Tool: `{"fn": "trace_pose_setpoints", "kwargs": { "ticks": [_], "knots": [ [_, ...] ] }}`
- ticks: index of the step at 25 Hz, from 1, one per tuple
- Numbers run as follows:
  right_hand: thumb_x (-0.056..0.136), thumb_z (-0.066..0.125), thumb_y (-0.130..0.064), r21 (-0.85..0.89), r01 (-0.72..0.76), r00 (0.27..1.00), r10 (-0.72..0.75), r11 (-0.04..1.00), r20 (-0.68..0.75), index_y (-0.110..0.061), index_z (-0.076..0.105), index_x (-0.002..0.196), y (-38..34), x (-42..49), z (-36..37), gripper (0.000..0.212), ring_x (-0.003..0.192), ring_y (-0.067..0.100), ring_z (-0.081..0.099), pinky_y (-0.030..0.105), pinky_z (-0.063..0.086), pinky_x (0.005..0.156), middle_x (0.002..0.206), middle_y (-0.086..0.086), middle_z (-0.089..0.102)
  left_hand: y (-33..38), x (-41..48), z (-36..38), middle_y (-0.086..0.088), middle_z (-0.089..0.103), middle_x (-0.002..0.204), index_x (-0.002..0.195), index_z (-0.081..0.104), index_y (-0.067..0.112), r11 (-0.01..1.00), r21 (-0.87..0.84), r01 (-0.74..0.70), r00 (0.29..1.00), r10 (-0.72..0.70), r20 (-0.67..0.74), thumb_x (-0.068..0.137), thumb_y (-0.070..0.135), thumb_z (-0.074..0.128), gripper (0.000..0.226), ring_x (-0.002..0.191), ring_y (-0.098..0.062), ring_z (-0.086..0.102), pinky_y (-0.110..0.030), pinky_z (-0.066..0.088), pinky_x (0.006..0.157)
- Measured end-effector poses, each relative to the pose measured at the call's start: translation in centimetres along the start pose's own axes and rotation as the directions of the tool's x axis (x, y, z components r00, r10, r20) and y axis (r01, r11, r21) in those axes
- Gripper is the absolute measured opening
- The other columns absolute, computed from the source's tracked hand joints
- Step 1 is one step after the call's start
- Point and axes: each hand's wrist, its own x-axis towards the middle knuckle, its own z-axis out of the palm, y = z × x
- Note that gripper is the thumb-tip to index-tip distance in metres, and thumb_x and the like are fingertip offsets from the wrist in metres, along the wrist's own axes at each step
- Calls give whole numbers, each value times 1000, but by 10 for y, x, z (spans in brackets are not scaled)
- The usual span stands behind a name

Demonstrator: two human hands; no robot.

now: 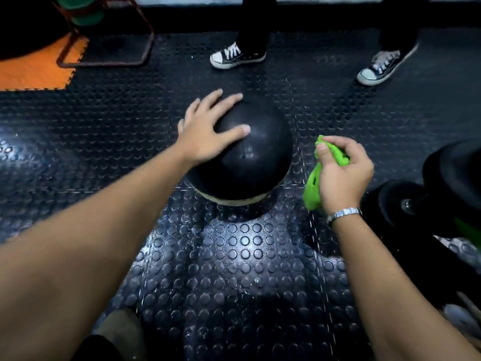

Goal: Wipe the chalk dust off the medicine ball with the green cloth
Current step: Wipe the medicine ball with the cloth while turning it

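A black medicine ball [256,157] rests on the studded black rubber floor in the middle of the head view, with a pale band along its bottom edge. My left hand [208,127] lies flat on the ball's upper left side, fingers spread. My right hand [343,175] is just right of the ball, apart from it, closed around a bunched bright green cloth [316,183] that sticks out above and below the fist. A metal watch sits on that wrist.
Two sneakers [235,56] [382,67] of a person stand beyond the ball. Black dumbbells [426,194] lie at the right. A rusty metal frame [104,48] and an orange mat [33,69] are at the far left. My shoe [119,329] shows at the bottom.
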Motion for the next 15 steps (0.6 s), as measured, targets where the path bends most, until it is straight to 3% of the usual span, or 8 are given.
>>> {"fn": "trace_pose_setpoints", "kwargs": {
  "ticks": [4, 9, 13, 15],
  "knots": [
    [79, 73, -20, 67, -135, 990, 131, 989, 51, -32, 75, 83, -22, -28, -21, 13, 93, 13, 68, 42, 53, 94, 94, -7, 74, 13, -96, 30, 13, 16, 174, 155, 33, 60, 988, 116, -99, 990, 110, -85, 81, 83, 55, 81, 161, -35, 4, -74, 9, 122],
    [79, 76, -21, 24, -145, 973, 138, 989, 183, -31, 76, 86, -44, -78, -53, 12, 93, 10, 68, 43, 53, 94, 94, -9, 74, 22, -208, 79, -7, 28, 170, 157, 44, 40, 946, 281, -164, 948, 230, -220, 89, 55, 76, 77, 159, -50, 9, -82, 18, 117],
    [83, 77, -15, -83, 73, 960, -48, 994, 275, -29, 76, 90, -60, -113, -72, 16, 90, 6, 65, 37, 52, 90, 93, -11, 70, 17, -289, 89, -14, 41, 163, 150, 58, 30, 890, 395, -227, 928, 321, -190, 85, 40, 78, 68, 154, -55, 23, -80, 24, 115],
    [85, 75, -16, -123, 299, 881, -225, 946, 416, -29, 76, 100, -70, -133, -76, 20, 86, 10, 64, 33, 54, 82, 95, -13, 66, 10, -323, 82, -8, 46, 163, 145, 64, 26, 869, 394, -301, 919, 375, -124, 85, 37, 77, 63, 153, -52, 29, -77, 26, 116]
  ]
}}
